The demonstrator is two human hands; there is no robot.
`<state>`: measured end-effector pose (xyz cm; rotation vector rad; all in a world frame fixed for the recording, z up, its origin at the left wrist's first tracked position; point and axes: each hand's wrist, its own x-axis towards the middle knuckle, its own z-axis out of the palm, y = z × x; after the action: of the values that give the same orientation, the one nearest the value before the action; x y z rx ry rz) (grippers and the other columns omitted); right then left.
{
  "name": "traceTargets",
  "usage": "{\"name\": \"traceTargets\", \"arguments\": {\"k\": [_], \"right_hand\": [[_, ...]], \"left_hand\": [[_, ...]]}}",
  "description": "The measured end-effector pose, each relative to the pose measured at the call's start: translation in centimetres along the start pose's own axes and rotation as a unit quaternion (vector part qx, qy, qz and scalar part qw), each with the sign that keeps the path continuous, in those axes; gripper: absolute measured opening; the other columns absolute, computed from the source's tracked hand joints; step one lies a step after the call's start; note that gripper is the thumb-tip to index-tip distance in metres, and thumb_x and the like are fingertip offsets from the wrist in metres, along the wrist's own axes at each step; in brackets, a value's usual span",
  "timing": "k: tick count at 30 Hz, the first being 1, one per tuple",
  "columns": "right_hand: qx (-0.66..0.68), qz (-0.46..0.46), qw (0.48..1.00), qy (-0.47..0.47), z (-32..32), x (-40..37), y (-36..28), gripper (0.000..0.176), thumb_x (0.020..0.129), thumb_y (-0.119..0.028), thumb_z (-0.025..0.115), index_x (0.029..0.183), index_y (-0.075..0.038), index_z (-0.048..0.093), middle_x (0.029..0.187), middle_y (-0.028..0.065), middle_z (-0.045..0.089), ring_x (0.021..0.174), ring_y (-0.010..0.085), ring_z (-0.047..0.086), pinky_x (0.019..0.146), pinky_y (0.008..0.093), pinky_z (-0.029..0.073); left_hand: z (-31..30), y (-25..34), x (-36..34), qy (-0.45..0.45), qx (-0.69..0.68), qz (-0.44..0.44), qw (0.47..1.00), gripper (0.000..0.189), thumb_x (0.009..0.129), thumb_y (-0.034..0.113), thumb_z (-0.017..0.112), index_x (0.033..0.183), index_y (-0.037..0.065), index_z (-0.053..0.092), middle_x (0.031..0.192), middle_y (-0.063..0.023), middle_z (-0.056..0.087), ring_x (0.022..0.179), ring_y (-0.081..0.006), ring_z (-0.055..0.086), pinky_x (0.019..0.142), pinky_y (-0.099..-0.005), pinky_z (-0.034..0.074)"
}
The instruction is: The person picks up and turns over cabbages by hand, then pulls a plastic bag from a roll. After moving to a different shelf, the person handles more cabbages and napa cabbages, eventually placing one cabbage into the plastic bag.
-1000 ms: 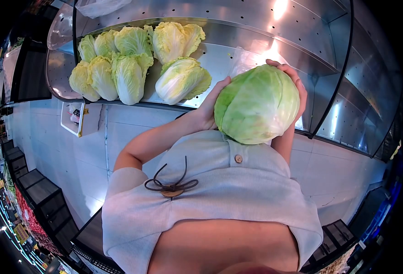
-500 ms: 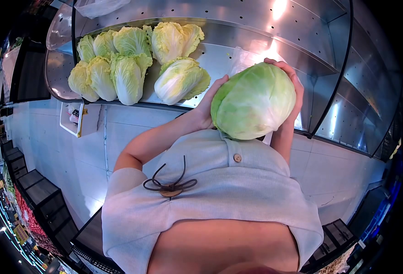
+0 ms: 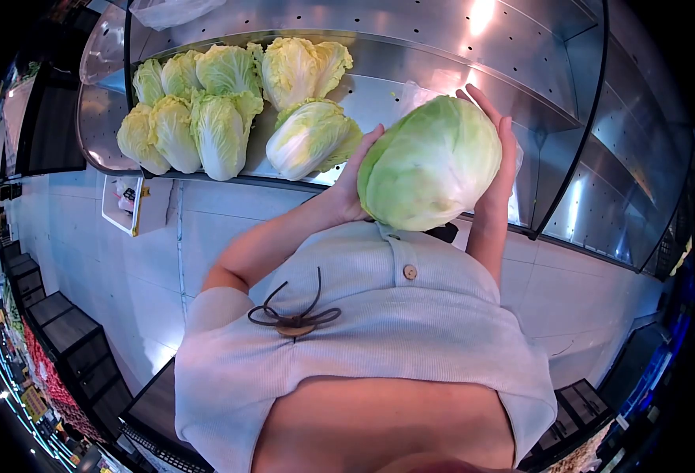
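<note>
A large round green cabbage (image 3: 430, 165) is held up between my two hands, in front of my chest and over the front edge of the shelf. On its left side, my left hand (image 3: 355, 177) presses against it with the thumb up and the other fingers hidden underneath. Against its right side rests the palm of my right hand (image 3: 505, 158). The right fingertips stick up past the leaves, somewhat spread. Several napa cabbages stand on the shelf to the left, the closest being a pale yellow-green napa cabbage (image 3: 310, 140).
A metal shelf (image 3: 379, 102) with a raised back spans the front. Clear plastic wrap (image 3: 418, 94) lies on it behind the cabbage, and a plastic bag (image 3: 176, 12) is at the upper left. Below the shelf, a white foam box (image 3: 154, 206) sits on the tiled floor (image 3: 111, 236).
The cabbage has shifted slightly left and away from my chest and turned a little. My right fingers have straightened and partly lifted from its far side.
</note>
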<state>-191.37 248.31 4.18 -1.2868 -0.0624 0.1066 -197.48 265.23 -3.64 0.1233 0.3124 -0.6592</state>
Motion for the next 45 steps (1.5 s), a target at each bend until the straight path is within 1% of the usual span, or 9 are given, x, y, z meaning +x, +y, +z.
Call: {"name": "traceTargets", "arguments": {"k": [5,8,9,10,13,15,18,27,45], "right_hand": [[0.004,0.073,0.996,-0.052,-1.0,-1.1,-0.5,0.079,0.098,-0.066,0.021,0.139,-0.002,0.043,0.134,0.0171,0.052,0.126,0.0253,0.048,0.105,0.0375,0.037],[-0.04,0.072,0.99,-0.114,-1.1,-2.2,-0.2,0.087,0.096,-0.069,0.017,0.146,0.0,0.032,0.144,0.014,0.044,0.13,0.0246,0.046,0.109,0.0358,0.034],[-0.028,0.023,0.991,-0.128,-1.1,-2.3,0.4,0.084,0.094,-0.067,0.031,0.145,0.0,0.032,0.141,0.0138,0.046,0.128,0.0244,0.046,0.108,0.0365,0.034],[-0.016,-0.024,0.989,-0.142,-1.0,-2.5,0.9,0.083,0.093,-0.064,0.044,0.145,0.0,0.032,0.137,0.0136,0.049,0.127,0.0242,0.046,0.107,0.0372,0.034],[-0.055,-0.009,0.983,-0.175,-0.4,-2.3,1.3,0.083,0.087,-0.048,0.065,0.145,0.001,0.031,0.138,0.0148,0.047,0.125,0.0227,0.047,0.105,0.0355,0.037],[0.03,0.043,0.986,-0.161,0.4,-2.3,1.0,0.081,0.085,-0.039,0.069,0.144,0.003,0.031,0.137,0.0162,0.048,0.124,0.0226,0.048,0.103,0.0348,0.039],[0.093,0.081,0.981,-0.148,0.6,-2.7,1.0,0.081,0.083,-0.036,0.071,0.142,0.005,0.033,0.135,0.0171,0.049,0.122,0.0227,0.051,0.101,0.034,0.04],[0.097,0.085,0.984,-0.119,-0.3,-3.4,1.3,0.086,0.078,-0.044,0.07,0.139,0.006,0.037,0.131,0.0174,0.053,0.116,0.0239,0.056,0.097,0.034,0.045],[0.104,0.07,0.985,-0.119,-1.7,-3.8,2.2,0.102,0.065,-0.053,0.076,0.138,0.007,0.038,0.128,0.0169,0.054,0.114,0.0238,0.057,0.094,0.0345,0.047]], "left_hand": [[2.3,0.8,-2.5,0.086,0.136,0.199,0.967,0.065,0.092,0.055,0.05,0.138,0.009,0.047,0.132,-0.0116,0.056,0.12,-0.0258,0.056,0.104,-0.0452,0.043],[3.2,1.6,-3.8,0.053,0.127,0.265,0.954,0.066,0.093,0.053,0.05,0.141,0.009,0.042,0.137,-0.0114,0.052,0.123,-0.0272,0.054,0.105,-0.0469,0.042],[3.1,1.9,-4.3,0.02,0.133,0.271,0.953,0.067,0.093,0.049,0.053,0.144,0.009,0.036,0.142,-0.0115,0.047,0.125,-0.0284,0.051,0.105,-0.0472,0.042],[3.3,2.0,-4.5,0.04,0.166,0.294,0.94,0.07,0.092,0.05,0.054,0.144,0.007,0.036,0.141,-0.0126,0.048,0.125,-0.0287,0.051,0.104,-0.0472,0.043],[3.6,2.1,-5.4,0.089,0.264,0.351,0.894,0.075,0.09,0.051,0.056,0.144,0.004,0.035,0.139,-0.0149,0.049,0.125,-0.0291,0.051,0.103,-0.0463,0.044],[3.3,2.5,-5.9,0.101,0.327,0.381,0.859,0.076,0.09,0.049,0.058,0.143,0.001,0.035,0.139,-0.0152,0.049,0.124,-0.0285,0.052,0.102,-0.0445,0.045],[3.8,2.4,-7.0,0.085,0.298,0.388,0.868,0.076,0.086,0.032,0.07,0.143,0.002,0.03,0.132,-0.0141,0.05,0.119,-0.0235,0.053,0.098,-0.0379,0.048],[3.9,1.2,-8.5,0.095,0.457,0.39,0.794,0.089,0.083,0.036,0.075,0.148,0.003,0.024,0.138,-0.0139,0.044,0.126,-0.0228,0.045,0.104,-0.0368,0.039],[6.4,0.3,-8.8,0.062,0.498,0.403,0.765,0.091,0.076,0.023,0.081,0.144,0.0,0.025,0.134,-0.0143,0.046,0.123,-0.0224,0.048,0.102,-0.0368,0.041]]}}
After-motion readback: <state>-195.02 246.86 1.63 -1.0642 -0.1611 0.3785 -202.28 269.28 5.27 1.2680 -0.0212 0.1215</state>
